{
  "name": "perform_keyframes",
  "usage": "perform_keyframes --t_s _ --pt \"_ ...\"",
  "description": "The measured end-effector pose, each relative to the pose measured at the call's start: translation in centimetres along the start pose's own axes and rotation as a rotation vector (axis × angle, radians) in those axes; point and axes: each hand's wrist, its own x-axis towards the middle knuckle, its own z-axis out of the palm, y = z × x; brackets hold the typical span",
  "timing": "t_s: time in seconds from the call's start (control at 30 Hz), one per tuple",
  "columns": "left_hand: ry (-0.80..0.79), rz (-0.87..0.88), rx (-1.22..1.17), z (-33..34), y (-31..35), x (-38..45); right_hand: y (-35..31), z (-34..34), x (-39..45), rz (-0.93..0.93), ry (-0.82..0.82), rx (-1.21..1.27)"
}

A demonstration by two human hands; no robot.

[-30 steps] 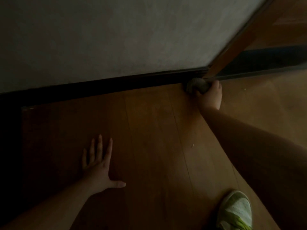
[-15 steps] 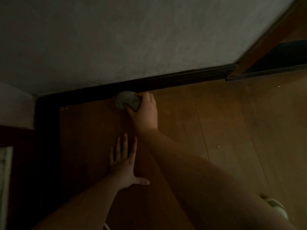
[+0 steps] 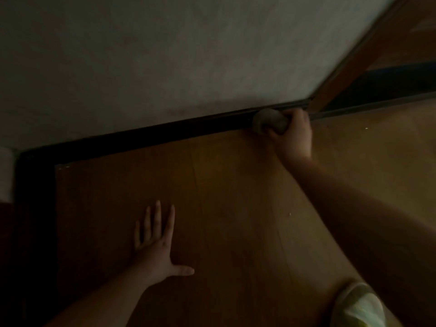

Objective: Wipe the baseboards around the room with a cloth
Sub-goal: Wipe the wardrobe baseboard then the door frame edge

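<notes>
Now the right hand (image 3: 293, 135) grips a balled cloth (image 3: 269, 123) against the baseboard (image 3: 165, 133); left hand (image 3: 157, 246) lies flat.

The right hand (image 3: 293, 135) hides part of the cloth (image 3: 266, 123); the shoe (image 3: 356, 305) is cut off below.

A wooden floor (image 3: 236, 208) of brown planks is seen in dim light, with seams running away from the viewer. It is bounded at the far side by a dark baseboard (image 3: 165, 131) and at the left by a dark strip. The left hand (image 3: 157, 246) is laid flat on the planks, fingers straight and spread, thumb out to the side. A pale shoe (image 3: 358, 305) is set on the floor at the lower right. Two small light specks (image 3: 289, 214) are scattered on the boards toward the right.
</notes>
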Motion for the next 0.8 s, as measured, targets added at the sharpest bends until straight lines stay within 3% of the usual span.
perform_keyframes --t_s 0.2,0.37,0.67,0.8 --pt "-0.007 -0.021 0.029 -0.3 0.5 -0.2 4.1 -5.1 3.4 0.094 0.031 -0.064" --pt "-0.017 -0.02 0.02 -0.5 0.7 -0.4 4.7 -6.2 2.6 0.244 0.136 0.047" --pt "-0.01 -0.024 0.017 -0.8 0.8 -0.6 -7.8 6.6 -5.7 -0.115 -0.132 0.277" --pt "-0.028 -0.034 0.015 -0.9 0.7 -0.5 -11.6 8.8 -6.6 -0.188 -0.261 0.338"
